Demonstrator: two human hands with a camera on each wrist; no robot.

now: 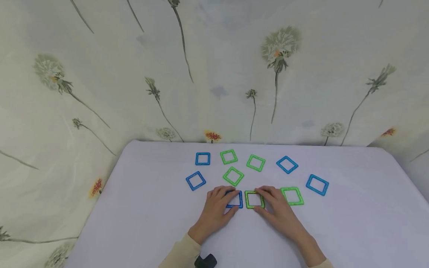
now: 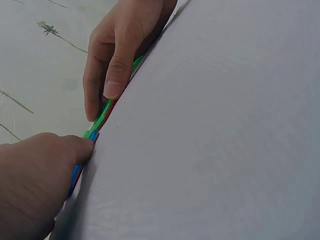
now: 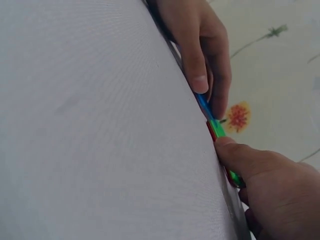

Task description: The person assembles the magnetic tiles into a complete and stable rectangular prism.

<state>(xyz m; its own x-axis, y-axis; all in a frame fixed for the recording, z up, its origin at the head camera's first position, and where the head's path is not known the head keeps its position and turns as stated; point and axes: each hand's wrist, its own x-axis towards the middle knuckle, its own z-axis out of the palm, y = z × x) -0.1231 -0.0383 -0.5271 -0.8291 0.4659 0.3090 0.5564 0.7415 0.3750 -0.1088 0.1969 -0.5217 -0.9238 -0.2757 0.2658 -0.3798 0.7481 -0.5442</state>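
On the white table, my left hand [image 1: 216,209] holds a blue square frame [image 1: 241,200] by its near and far edges, thumb on the near side. To its right, a green square frame [image 1: 247,200] is pinched the same way by my right hand [image 1: 280,211]. The two frames lie side by side, with a narrow gap between them in the head view. Seen low from the left wrist, the green frame [image 2: 104,114] shows a red lower edge. In the right wrist view the blue frame [image 3: 204,105] meets the green one end to end.
Another green frame [image 1: 295,203] lies just right of my right hand, with a blue frame [image 1: 309,181] beyond it. Several more blue and green frames, such as a green one [image 1: 240,180] and a blue one [image 1: 202,163], are scattered toward the flowered cloth [image 1: 218,111] behind.
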